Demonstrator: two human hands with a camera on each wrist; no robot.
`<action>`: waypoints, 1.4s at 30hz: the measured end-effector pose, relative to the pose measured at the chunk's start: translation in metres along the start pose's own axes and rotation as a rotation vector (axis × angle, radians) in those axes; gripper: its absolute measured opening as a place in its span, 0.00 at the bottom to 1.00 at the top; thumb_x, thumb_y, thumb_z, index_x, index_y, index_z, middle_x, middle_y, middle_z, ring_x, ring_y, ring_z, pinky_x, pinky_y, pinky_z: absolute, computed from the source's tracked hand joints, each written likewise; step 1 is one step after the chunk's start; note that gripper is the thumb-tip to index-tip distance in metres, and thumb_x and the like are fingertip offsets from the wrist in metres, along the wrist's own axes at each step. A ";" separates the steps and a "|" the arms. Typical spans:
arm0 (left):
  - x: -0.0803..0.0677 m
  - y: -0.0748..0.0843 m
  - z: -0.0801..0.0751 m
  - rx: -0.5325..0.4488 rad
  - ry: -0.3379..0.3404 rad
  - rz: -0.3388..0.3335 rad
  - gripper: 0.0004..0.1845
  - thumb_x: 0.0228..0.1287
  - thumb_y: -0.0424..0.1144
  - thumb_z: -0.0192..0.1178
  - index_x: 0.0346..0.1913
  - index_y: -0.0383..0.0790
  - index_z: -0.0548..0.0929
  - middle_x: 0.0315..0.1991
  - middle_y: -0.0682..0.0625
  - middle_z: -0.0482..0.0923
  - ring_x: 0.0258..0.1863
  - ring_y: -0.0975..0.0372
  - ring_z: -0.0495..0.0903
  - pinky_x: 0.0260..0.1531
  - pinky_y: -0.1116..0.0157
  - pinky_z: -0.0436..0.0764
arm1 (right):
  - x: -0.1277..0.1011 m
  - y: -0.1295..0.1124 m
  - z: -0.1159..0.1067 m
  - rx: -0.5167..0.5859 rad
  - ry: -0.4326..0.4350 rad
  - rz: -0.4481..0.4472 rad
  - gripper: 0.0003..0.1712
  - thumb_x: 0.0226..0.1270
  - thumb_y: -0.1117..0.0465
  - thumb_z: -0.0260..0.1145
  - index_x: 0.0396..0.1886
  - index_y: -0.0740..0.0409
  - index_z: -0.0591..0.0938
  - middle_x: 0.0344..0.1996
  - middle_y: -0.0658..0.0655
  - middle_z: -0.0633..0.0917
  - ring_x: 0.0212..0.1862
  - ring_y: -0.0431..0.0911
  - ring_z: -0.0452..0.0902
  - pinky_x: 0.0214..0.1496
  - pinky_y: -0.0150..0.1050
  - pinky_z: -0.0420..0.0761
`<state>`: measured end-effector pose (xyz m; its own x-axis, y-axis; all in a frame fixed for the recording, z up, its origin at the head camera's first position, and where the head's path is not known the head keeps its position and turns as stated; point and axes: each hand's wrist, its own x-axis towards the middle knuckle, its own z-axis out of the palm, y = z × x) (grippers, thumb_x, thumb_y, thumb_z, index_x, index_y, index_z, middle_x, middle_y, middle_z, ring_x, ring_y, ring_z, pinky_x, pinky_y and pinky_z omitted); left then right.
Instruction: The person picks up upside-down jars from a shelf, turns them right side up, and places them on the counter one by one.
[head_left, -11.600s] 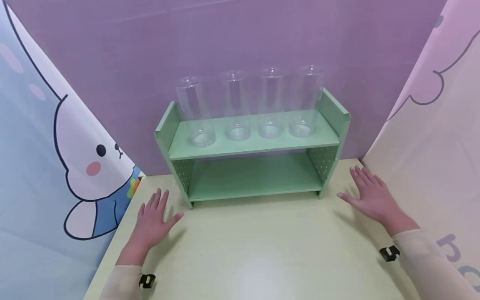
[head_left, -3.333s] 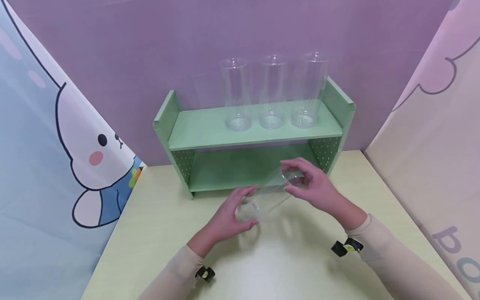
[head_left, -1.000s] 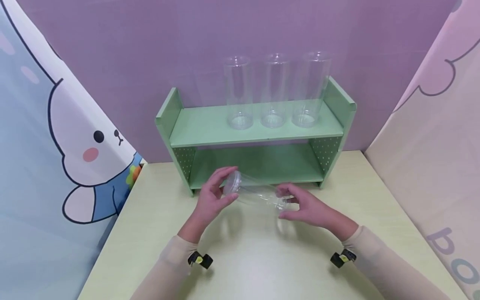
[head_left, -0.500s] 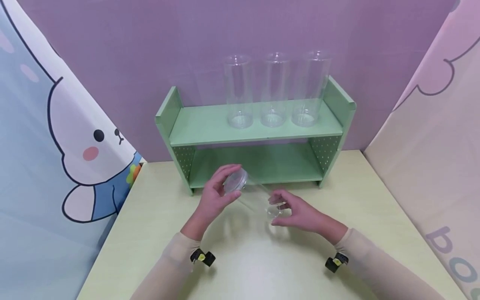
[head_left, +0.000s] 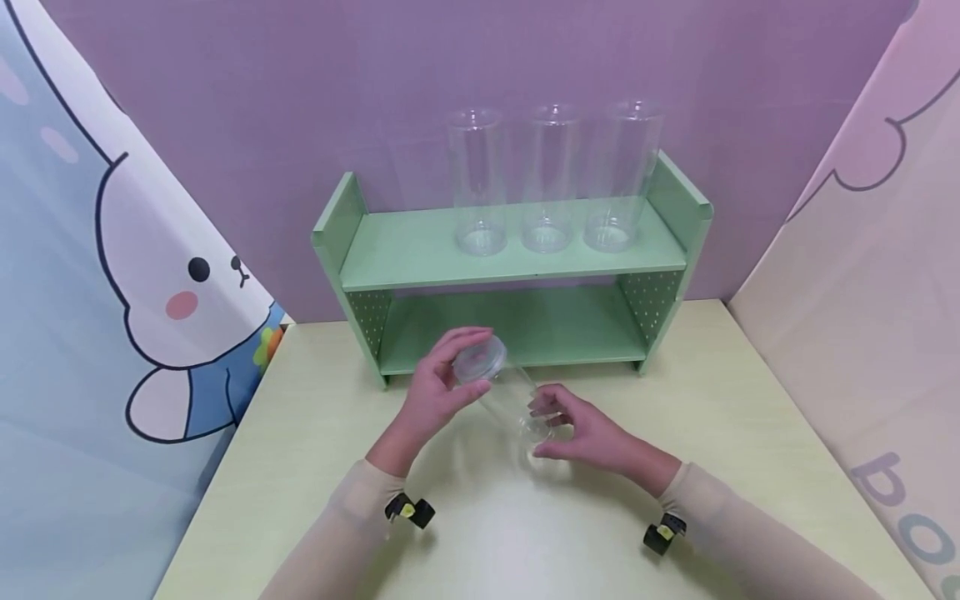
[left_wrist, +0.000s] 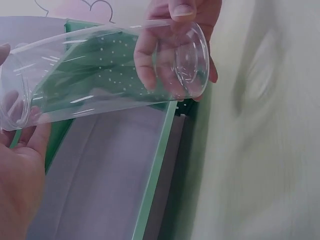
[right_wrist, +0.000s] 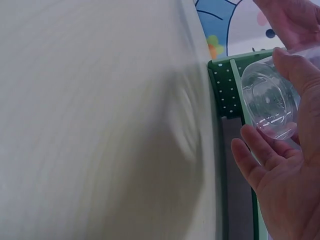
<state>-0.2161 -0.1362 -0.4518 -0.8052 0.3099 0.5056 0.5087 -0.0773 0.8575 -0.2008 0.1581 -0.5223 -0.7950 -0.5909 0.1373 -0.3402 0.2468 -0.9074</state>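
Note:
A tall clear plastic jar (head_left: 512,398) is held tilted above the table between both hands. My left hand (head_left: 435,387) grips its upper, wider-looking end between thumb and fingers. My right hand (head_left: 596,435) holds the lower end, fingers curled behind it and thumb in front. In the left wrist view the jar (left_wrist: 95,75) spans both hands, and nothing shows inside it. The right wrist view shows its round end (right_wrist: 267,100) between the right thumb and fingers. Three similar clear jars (head_left: 480,183) stand upright on the top shelf.
A green two-tier shelf (head_left: 420,271) stands at the back of the pale table (head_left: 525,533), just behind the hands. A purple backdrop (head_left: 300,100) rises behind it. Printed cloth panels (head_left: 180,333) close both sides.
The leftmost jar was taken from the shelf and is now in both hands. It was turned end for end; in the last second it tipped further, its right end lowering leftward.

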 end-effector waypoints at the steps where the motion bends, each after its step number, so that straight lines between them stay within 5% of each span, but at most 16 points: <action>1: 0.001 0.000 0.000 -0.001 -0.003 -0.001 0.35 0.61 0.23 0.74 0.73 0.34 0.81 0.74 0.44 0.75 0.73 0.47 0.74 0.71 0.49 0.80 | 0.000 0.001 0.000 -0.003 0.000 0.005 0.49 0.64 0.57 0.87 0.78 0.59 0.70 0.67 0.66 0.83 0.68 0.61 0.81 0.73 0.63 0.79; 9: 0.001 0.004 -0.011 0.114 -0.026 -0.037 0.35 0.63 0.25 0.77 0.74 0.41 0.82 0.75 0.47 0.75 0.72 0.48 0.74 0.68 0.55 0.82 | -0.002 0.005 0.000 -0.021 -0.007 0.028 0.47 0.65 0.62 0.85 0.79 0.59 0.70 0.69 0.64 0.82 0.70 0.64 0.79 0.74 0.63 0.78; 26: -0.008 0.010 -0.081 0.501 0.019 -0.083 0.34 0.62 0.34 0.84 0.71 0.50 0.85 0.72 0.55 0.77 0.67 0.52 0.78 0.58 0.42 0.85 | -0.008 0.006 -0.012 -0.054 0.011 -0.012 0.42 0.66 0.61 0.85 0.74 0.60 0.74 0.70 0.68 0.80 0.71 0.59 0.78 0.72 0.64 0.79; 34: -0.013 0.014 -0.110 0.569 0.065 -0.153 0.32 0.67 0.38 0.81 0.72 0.51 0.84 0.72 0.54 0.76 0.67 0.50 0.77 0.62 0.38 0.83 | -0.009 0.007 -0.013 -0.054 0.005 -0.018 0.41 0.68 0.59 0.84 0.73 0.67 0.74 0.69 0.68 0.80 0.71 0.59 0.78 0.71 0.64 0.80; 42: -0.015 0.015 -0.122 0.592 0.072 -0.156 0.32 0.67 0.36 0.81 0.72 0.48 0.84 0.71 0.51 0.76 0.66 0.49 0.77 0.64 0.40 0.83 | -0.010 0.010 -0.015 -0.068 0.005 -0.021 0.38 0.69 0.59 0.83 0.71 0.65 0.75 0.68 0.68 0.80 0.70 0.59 0.79 0.70 0.63 0.81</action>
<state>-0.2334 -0.2572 -0.4353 -0.8917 0.2088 0.4015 0.4496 0.5096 0.7336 -0.2041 0.1782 -0.5265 -0.7897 -0.5926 0.1586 -0.3902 0.2857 -0.8753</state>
